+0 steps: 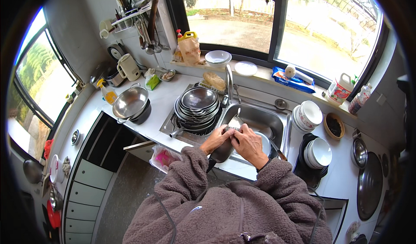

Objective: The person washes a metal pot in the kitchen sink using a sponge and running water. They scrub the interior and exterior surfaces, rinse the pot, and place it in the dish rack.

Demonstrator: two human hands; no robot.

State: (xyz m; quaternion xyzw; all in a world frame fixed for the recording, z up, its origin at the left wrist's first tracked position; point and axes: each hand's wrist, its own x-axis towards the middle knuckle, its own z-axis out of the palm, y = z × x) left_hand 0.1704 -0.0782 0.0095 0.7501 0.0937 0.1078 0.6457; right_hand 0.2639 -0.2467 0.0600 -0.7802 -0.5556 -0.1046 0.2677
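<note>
At frame centre, over the sink (277,116), both hands grasp a metal ladle (232,129): left hand (215,138) apparently scrubbing its bowl, right hand (248,142) steadying. Rinsing under the tap (229,81) likely follows.

Stacked pans (198,107) left of sink (277,118)

Daylight enters through the far window (281,22) and a second window (39,88) on the left, both overexposed. The white counter (162,98) is evenly bright. Glare shows on the steel bowl (130,103) and sink (260,118). The near floor is dimmer. Fisheye distortion bends straight edges; the rim is black. Focus is sharp at centre, softer outward.
</note>
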